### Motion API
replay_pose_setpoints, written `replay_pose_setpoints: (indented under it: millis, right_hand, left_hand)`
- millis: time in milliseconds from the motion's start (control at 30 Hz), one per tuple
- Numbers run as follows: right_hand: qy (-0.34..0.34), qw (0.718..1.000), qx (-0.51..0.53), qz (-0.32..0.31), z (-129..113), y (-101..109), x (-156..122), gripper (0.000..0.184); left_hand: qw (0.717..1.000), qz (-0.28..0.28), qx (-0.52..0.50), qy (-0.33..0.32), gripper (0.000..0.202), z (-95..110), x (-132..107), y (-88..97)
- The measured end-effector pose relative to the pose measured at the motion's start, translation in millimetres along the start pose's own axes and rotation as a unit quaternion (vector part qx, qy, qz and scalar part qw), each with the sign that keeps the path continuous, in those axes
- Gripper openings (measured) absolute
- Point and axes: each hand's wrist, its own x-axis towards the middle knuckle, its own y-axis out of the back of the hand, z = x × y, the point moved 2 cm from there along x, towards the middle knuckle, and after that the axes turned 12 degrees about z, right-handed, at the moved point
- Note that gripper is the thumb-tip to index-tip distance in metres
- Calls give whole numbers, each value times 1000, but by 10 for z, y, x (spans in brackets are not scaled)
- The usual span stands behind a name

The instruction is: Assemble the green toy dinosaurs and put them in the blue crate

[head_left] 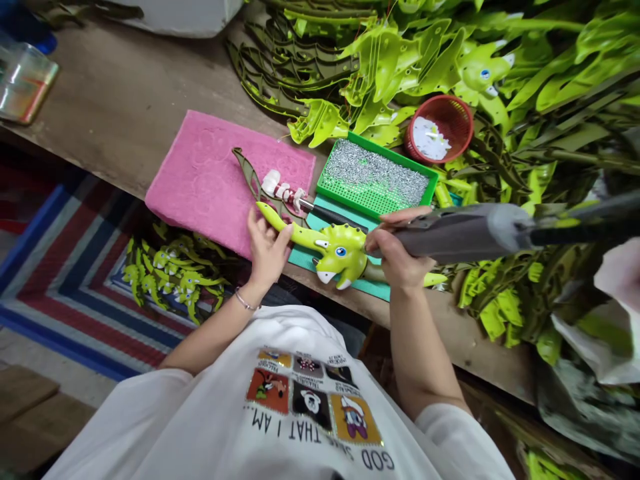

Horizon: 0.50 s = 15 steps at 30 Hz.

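My left hand (270,247) is closed around the curved lime-green end of a plastic dinosaur toy (345,250). The toy has a horned head with a blue eye and lies over the near table edge, on a teal mat (303,257). My right hand (397,250) grips a grey electric screwdriver (445,233), whose front end meets the toy behind its head; the tip is hidden by my fingers. Just beyond the toy lies a black-handled tool (335,217) with a metal shaft and a red-and-white wrapped end. A dark olive curved piece (245,170) rests on the pink cloth (200,167).
A green tray (380,175) of small silvery screws stands beyond the toy. Behind it is a red basket (463,127) with small white pieces. Green and olive plastic parts (390,60) pile up at the back and right. More dinosaur toys (175,273) fill a lower box at left.
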Motion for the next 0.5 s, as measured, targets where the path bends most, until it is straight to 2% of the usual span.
replay_pose_setpoints:
  millis: [67,100,167,200,233,300,500]
  right_hand:
    - [39,998,25,40,-150,-1,-38,20]
    - [52,996,48,53,-232,-9,-71,19]
    - [53,993,97,35,-366,-48,-165,17]
    - [43,993,113,8,-406,-74,-224,16]
    - [29,992,122,-21,-423,-98,-288,16]
    - [2,991,122,-62,-388,-128,-417,17]
    - [-36,992,95,-78,-82,-106,-643,20]
  left_hand:
    - [984,14,110,-137,70,101,-138,124]
    - [963,0,165,-212,67,147,-232,166]
    - [906,-83,243,-337,61,196,-437,181]
    - [877,-135,268,-374,59,193,-530,159]
    - [854,-179,288,-394,58,177,-604,124]
    - [829,-212,322,-405,55,132,-686,38]
    - [803,-168,349,-453,29,46,-646,-136]
